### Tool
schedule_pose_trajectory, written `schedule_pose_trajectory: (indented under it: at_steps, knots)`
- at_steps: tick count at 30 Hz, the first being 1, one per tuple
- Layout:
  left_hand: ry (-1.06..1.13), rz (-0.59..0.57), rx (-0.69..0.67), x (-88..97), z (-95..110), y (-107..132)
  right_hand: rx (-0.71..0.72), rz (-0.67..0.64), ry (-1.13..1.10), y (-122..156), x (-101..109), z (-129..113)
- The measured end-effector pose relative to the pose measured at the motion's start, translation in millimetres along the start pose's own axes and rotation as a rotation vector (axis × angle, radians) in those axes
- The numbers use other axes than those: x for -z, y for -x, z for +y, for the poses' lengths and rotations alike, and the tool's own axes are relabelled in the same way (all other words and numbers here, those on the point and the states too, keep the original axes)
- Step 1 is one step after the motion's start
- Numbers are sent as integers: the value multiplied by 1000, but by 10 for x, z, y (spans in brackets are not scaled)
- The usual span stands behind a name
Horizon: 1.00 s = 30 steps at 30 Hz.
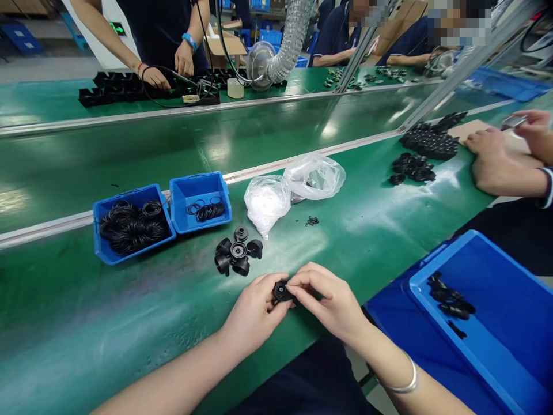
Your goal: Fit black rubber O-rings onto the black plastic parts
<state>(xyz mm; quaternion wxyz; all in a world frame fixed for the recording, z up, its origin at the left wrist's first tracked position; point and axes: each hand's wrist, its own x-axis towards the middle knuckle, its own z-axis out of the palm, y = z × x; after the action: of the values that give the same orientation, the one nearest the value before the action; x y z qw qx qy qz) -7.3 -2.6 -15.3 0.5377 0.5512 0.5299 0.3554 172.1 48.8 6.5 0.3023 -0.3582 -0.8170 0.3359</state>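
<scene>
My left hand (258,311) is closed around a round black plastic part (281,290), its hollow face turned up toward me. The thumb and index finger of my right hand (330,300) are pinched at the part's right rim; whatever is between those fingertips is hidden or too small to name. Just beyond my hands lies a cluster of similar black plastic parts (239,250). Tiny black pieces (311,221) are scattered on the green table (345,253). Black rubber rings (209,211) sit in a small blue bin (222,222).
A larger blue bin (100,251) holds many black rings. Plastic bags (268,202) stand near the rail. A blue crate (510,346) with black parts is at my right. Co-workers' hands (492,153) are at the right and across the conveyor (194,135).
</scene>
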Motion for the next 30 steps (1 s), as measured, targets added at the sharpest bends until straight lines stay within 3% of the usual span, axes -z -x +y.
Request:
schedule_pose_trajectory:
  at_steps: [4, 17, 23, 27, 30]
  knots:
    - [-65, 22, -24, 4, 6, -2, 47, -37, 26, 64, -130, 42]
    - [-160, 31, -49, 19, -5, -3, 194, -48, 169, 164, -119, 2]
    - [-175, 48, -39, 10, -12, -11, 293, -73, 445, 333, -201, 54]
    - [-157, 94, -61, 1, -13, -13, 288, -143, 582, 307, -163, -2]
    - [-82, 72, -22, -4, -35, -14, 240, -174, 496, 301, -89, -29]
